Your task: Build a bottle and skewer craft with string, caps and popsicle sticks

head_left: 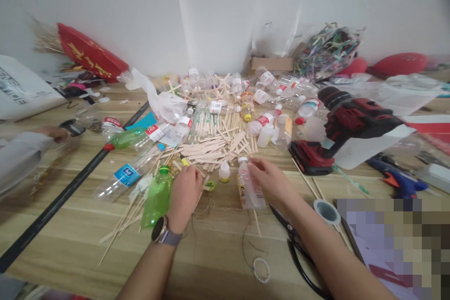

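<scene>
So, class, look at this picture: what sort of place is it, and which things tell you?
Probably a craft workshop or makers' room. The wooden table holds many plastic bottles and a heap of flat wooden sticks, with a red and black cordless drill at the right.

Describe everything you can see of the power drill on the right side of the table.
The cordless drill is dark red and black, apparently hard plastic, with a ridged black chuck pointing left. Its black handle runs down to a chunky red-and-black battery base, on which it stands upright on the wooden table. I can't make out a bit. Thin sticks lie by the base; whether they touch it is unclear. The right hand is nearby, not touching.
</scene>
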`<state>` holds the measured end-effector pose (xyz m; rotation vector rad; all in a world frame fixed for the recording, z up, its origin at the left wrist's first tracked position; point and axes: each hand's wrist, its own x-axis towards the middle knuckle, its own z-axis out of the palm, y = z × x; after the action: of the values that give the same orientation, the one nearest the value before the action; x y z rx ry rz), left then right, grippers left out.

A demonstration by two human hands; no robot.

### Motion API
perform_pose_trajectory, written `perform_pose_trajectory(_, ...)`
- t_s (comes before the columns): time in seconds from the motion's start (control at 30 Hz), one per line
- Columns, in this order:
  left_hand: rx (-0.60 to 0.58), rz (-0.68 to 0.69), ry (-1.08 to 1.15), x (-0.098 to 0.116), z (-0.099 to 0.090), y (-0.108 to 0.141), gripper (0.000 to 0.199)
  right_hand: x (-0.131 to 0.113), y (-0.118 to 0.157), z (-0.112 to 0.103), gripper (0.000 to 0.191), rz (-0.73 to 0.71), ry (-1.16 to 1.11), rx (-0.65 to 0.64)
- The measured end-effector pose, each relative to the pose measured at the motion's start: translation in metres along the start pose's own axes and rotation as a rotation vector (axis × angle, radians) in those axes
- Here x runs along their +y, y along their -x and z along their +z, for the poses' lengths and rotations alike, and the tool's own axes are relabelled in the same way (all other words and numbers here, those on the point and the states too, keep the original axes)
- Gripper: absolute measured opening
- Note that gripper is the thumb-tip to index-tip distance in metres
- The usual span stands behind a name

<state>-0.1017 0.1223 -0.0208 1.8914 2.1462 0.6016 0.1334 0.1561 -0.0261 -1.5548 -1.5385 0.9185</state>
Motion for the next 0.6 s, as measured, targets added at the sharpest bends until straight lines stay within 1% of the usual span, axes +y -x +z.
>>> perform_pose_trajectory(0.07,0.077,0.004,0.136,-0.001,-0.006,0.000,0.016,-0.005,0.007,-0.007,0.021,-0.099,0.116,0.098)
perform_pose_trajectory(0.13,0.132,-0.022,0.277,-0.002,-0.012,0.000,0.017,-0.014,0.016,-0.011,0.024,-0.201,0.201,0.163)
perform_pose_trajectory(0.2,0.135,-0.066,0.428,-0.001,-0.016,0.000,0.020,-0.025,0.027,-0.010,0.024,-0.300,0.246,0.181)
perform_pose_trajectory(0.27,0.087,-0.103,0.589,0.003,-0.019,0.004,0.025,-0.038,0.039,-0.006,0.022,-0.393,0.260,0.150)
perform_pose_trajectory(0.4,-0.066,-0.130,0.855,0.019,-0.024,0.021,0.031,-0.063,0.060,0.010,0.019,-0.520,0.239,0.023)
perform_pose_trajectory(0.5,-0.172,-0.129,0.956,0.030,-0.026,0.041,0.032,-0.073,0.071,0.022,0.013,-0.533,0.222,-0.049)
perform_pose_trajectory(0.6,-0.221,-0.116,0.980,0.034,-0.025,0.059,0.032,-0.074,0.080,0.027,0.012,-0.491,0.205,-0.066)
